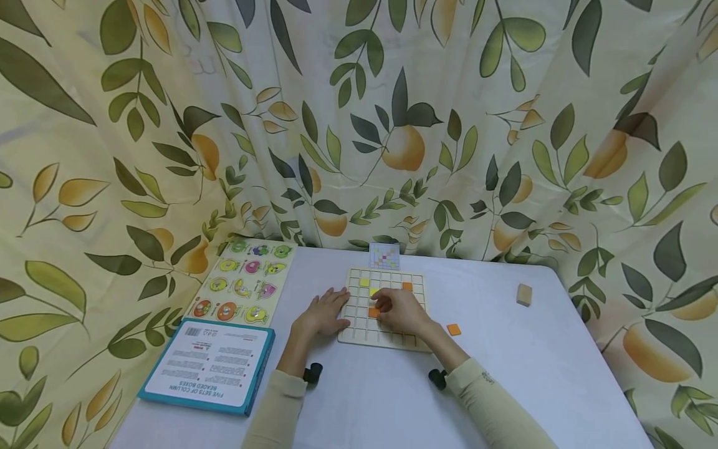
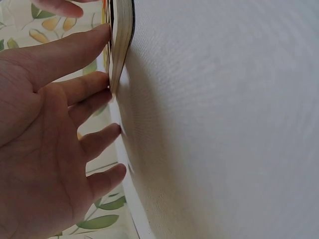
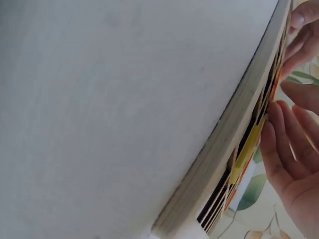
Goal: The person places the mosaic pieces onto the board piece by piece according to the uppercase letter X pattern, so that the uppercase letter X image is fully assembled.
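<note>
A light wooden grid board (image 1: 359,333) lies on the table. Its cells hold a few tiles, among them a yellow tile (image 1: 364,282), an orange tile (image 1: 407,287) and another orange tile (image 1: 373,312). My left hand (image 1: 324,312) rests at the board's left edge, its fingers spread and touching the rim. Over the middle of the board is my right hand (image 1: 401,310), fingertips down beside the yellow and orange tiles. From the right wrist view, the right fingers (image 3: 281,144) look only slightly bent, touching the board's top; no lifted tile shows between them.
A loose orange tile (image 1: 454,329) lies right of the board, and a small beige block (image 1: 524,295) farther right. Behind the board is a colored pattern card (image 1: 384,256). At left are a fruit picture sheet (image 1: 249,268) and a blue-edged box (image 1: 207,365). A patterned curtain (image 1: 392,206) borders the table.
</note>
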### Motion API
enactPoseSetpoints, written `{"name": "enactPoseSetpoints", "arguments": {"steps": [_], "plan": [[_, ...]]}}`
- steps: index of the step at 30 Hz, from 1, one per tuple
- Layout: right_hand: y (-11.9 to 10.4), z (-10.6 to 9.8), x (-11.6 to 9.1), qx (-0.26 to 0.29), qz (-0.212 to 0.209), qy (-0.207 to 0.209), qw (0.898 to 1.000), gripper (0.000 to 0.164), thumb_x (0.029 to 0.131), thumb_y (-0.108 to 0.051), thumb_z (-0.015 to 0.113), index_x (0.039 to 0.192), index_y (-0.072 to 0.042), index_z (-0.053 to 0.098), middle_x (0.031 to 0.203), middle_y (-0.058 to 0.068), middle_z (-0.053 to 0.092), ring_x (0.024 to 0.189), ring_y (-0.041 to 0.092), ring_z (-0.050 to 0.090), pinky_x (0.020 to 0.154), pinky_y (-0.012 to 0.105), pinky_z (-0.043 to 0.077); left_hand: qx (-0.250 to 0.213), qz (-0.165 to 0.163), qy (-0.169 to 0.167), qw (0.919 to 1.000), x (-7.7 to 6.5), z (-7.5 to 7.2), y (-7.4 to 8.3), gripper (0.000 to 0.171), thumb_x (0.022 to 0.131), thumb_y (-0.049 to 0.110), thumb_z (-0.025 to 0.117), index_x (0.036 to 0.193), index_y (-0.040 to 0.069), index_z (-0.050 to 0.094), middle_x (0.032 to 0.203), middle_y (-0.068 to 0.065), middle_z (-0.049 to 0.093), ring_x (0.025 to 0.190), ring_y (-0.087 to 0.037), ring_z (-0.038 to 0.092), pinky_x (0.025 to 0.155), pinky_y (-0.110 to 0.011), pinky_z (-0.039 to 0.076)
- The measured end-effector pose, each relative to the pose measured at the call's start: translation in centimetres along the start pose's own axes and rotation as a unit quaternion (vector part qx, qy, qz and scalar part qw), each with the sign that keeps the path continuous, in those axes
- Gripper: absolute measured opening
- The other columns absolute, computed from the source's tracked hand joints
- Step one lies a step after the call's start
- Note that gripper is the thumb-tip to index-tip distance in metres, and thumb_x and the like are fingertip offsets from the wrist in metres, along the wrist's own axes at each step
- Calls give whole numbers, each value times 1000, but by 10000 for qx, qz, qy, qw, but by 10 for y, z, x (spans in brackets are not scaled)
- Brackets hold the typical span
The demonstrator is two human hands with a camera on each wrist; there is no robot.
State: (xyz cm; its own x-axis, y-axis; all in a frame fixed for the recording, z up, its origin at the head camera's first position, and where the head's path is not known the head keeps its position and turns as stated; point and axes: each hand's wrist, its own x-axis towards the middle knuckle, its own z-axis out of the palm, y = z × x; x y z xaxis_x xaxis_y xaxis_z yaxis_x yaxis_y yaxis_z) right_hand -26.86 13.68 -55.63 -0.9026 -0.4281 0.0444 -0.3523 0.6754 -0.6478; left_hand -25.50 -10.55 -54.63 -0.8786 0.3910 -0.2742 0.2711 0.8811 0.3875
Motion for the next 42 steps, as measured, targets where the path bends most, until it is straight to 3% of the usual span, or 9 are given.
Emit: {"name": "enactPoseSetpoints", "arguments": {"steps": [10, 16, 28, 36, 42], "plan": [[-5, -17, -13, 344, -131, 305, 9989, 33, 85, -3, 83, 118, -3, 75, 101, 6, 77, 91, 17, 72, 83, 36, 61, 25, 4, 8, 10000, 4, 2, -6, 74, 103, 37, 65, 165, 12, 32, 173, -5, 25, 161, -32, 14, 127, -60, 14], [-1, -32, -21, 126, 20, 473, 9988, 29, 89, -7, 80, 118, -3, 76, 104, 5, 77, 93, 16, 70, 86, 38, 60, 7, -9, 136, 9999, 5, 7, -10, 73, 103, 37, 64, 164, 12, 33, 173, -4, 25, 161, -31, 14, 127, -60, 14], [23, -63, -56, -94, 135, 787, 9968, 31, 89, -3, 77, 120, -1, 74, 108, 10, 77, 98, 25, 72, 88, 48, 60, -120, 73, 100, 9999, -2, 1, -1, 72, 102, 32, 66, 163, 7, 35, 171, -9, 28, 159, -35, 17, 127, -62, 16], [35, -76, -81, -293, 468, 1029, 9932, 34, 88, -6, 79, 121, -3, 73, 110, 11, 76, 100, 28, 72, 88, 49, 60, -31, 15, 128, 9999, 7, 11, -6, 74, 102, 36, 65, 164, 11, 33, 172, -5, 26, 161, -31, 15, 128, -60, 14], [47, -86, -95, -564, 687, 1007, 9909, 35, 86, -5, 81, 120, -4, 74, 110, 12, 76, 102, 30, 72, 87, 48, 59, -86, 47, 91, 9999, 2, 5, -2, 73, 102, 35, 65, 163, 9, 35, 172, -7, 27, 160, -33, 16, 127, -61, 15]]}}
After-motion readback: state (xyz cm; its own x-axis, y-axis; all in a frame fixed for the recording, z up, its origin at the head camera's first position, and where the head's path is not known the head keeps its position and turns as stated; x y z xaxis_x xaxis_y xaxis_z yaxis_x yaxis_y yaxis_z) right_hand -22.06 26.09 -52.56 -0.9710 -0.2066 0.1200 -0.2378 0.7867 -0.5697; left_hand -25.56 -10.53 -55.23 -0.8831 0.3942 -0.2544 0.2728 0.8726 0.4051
